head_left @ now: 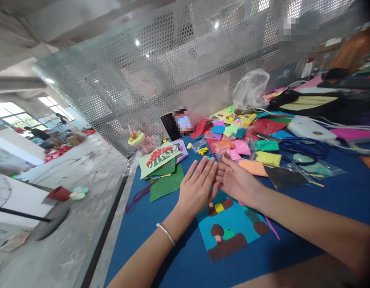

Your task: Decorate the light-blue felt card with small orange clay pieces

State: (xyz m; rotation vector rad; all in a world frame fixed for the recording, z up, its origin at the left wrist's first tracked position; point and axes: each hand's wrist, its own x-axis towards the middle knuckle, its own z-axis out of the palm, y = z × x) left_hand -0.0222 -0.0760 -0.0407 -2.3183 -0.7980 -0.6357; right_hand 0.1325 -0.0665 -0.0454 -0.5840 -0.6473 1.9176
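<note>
My left hand (198,182), with a silver bangle on its wrist, has its fingers stretched out and its back turned up. My right hand (237,180) meets it at the fingertips, palm showing and fingers loosely extended. The fingers overlap; whether anything small lies between them is hidden. Below both hands a blue sheet (204,230) lies on the table, partly covered by them. It carries a brown mushroom shape (217,231), a green shape (229,233), a brown strip (228,247) along the bottom and a brown-and-yellow bar (220,207). A pink strip (272,228) sticks out at its right.
Bags of coloured clay (267,159) lie beyond my hands, with scissors (264,136) and a white power bank (311,130) with cables. Green sheets (167,186), a red cord (141,196) and a lidded cup (141,142) are left. A phone (169,125) leans against the perforated metal screen (137,92).
</note>
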